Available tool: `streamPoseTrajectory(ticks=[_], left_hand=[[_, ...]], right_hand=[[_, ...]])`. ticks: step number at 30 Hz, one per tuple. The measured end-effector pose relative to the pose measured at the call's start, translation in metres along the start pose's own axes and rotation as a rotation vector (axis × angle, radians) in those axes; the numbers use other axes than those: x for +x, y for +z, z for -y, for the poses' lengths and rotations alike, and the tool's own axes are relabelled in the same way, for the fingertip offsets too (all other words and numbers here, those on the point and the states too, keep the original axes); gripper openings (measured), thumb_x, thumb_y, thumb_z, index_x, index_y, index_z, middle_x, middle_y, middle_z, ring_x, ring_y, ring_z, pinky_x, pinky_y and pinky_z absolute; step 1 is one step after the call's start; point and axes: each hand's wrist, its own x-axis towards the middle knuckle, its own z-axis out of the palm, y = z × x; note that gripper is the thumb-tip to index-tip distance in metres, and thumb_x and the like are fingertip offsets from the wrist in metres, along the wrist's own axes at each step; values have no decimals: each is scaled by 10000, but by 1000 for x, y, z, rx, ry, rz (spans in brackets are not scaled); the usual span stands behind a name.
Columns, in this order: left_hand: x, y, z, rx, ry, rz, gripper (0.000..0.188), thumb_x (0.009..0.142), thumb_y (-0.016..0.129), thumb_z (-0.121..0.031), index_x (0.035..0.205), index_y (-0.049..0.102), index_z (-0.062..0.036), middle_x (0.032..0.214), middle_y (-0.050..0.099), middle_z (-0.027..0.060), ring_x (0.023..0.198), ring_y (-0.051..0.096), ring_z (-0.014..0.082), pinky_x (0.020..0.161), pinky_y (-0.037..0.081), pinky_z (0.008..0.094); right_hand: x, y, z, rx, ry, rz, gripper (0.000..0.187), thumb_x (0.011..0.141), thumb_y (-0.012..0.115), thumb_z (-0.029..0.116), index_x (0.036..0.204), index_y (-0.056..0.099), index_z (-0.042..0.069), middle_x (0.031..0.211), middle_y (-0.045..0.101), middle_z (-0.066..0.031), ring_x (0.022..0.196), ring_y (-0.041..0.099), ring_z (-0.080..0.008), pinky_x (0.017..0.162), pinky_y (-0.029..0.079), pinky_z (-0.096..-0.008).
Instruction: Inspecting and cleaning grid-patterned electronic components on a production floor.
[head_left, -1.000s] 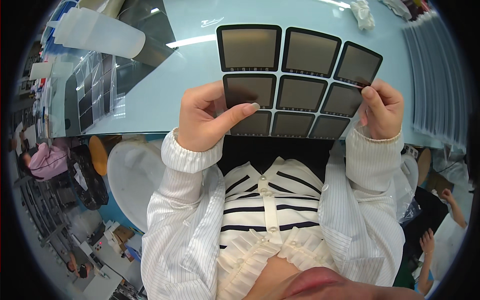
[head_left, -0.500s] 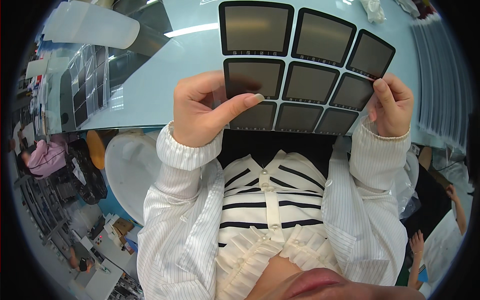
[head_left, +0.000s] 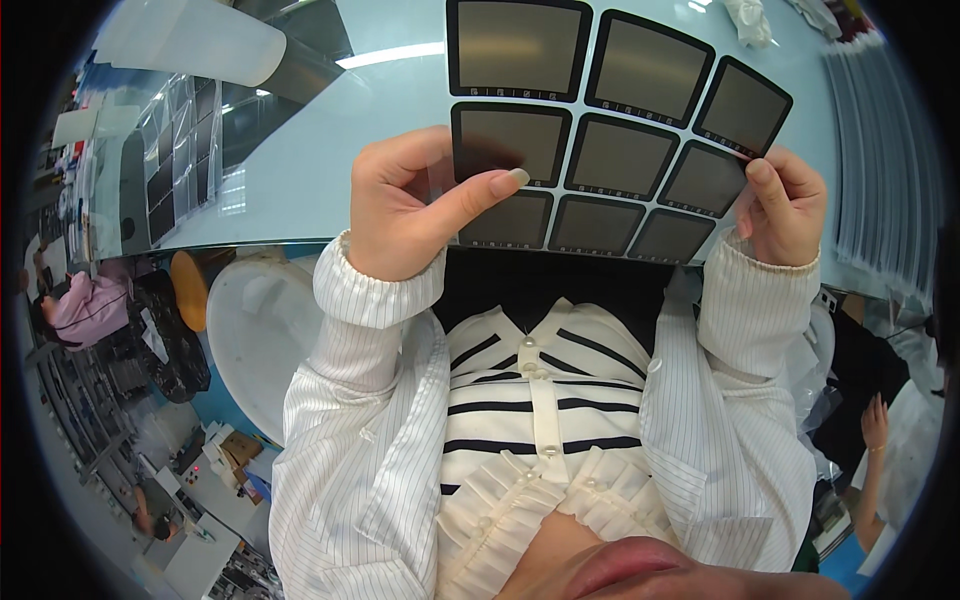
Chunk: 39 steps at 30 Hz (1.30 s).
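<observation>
Between my hands is a clear sheet (head_left: 622,158) bearing several dark grey rectangular panels with black borders, laid out in three rows. Small pale marks run along the lower border of each panel. My left hand (head_left: 405,215) grips the sheet's left edge, the thumb lying over the front of a panel and the fingers partly hidden behind. At the opposite edge, my right hand (head_left: 785,208) pinches the sheet between thumb and fingers. The sheet is held up tilted over the near part of the glossy pale blue table (head_left: 300,185).
A tall stack of thin sheets (head_left: 880,160) stands on the right of the table. Translucent plastic containers (head_left: 190,40) and bagged dark-panelled sheets (head_left: 180,160) lie at the left. A crumpled white wrapper (head_left: 748,20) is at the back. Other people are beyond both sides.
The sheet's left side and my left hand have shifted slightly up in the picture. My right hand has barely moved. A nearby person's arm at the lower right has changed position.
</observation>
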Motion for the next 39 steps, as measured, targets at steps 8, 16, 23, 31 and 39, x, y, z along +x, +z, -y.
streamPoseTrajectory(ticks=[8,16,23,31,39], left_hand=[[-2,-1,4,-66,37,-7,189,768,722,-58,929,672,26,768,669,60,622,576,83,557,431,180],[-3,0,6,-22,29,-95,181,758,725,-55,916,674,16,757,663,46,607,556,68,556,410,182],[-3,0,3,-28,4,-83,183,760,722,-51,923,673,14,758,661,38,602,553,61,551,406,178],[-3,1,5,-35,14,-96,178,762,723,-56,914,669,18,742,655,34,589,535,52,541,389,170],[-4,1,5,-46,-17,-144,164,751,730,-63,883,674,15,690,633,13,542,472,33,514,336,166]], right_hand=[[-1,-2,-4,-17,-52,98,118,864,620,73,790,587,-14,778,644,-82,364,463,-91,338,349,-191],[1,11,1,-14,-48,61,154,872,616,84,751,567,3,622,563,-22,349,445,-80,334,338,-181],[1,8,1,7,10,48,113,840,660,106,815,662,-4,592,568,-27,376,473,-87,371,329,-184],[1,9,0,-24,16,47,123,844,656,107,791,632,-1,621,570,-30,381,474,-89,365,347,-180],[0,8,3,-73,7,74,132,846,654,103,807,612,-16,640,564,-36,377,473,-92,353,359,-188]])
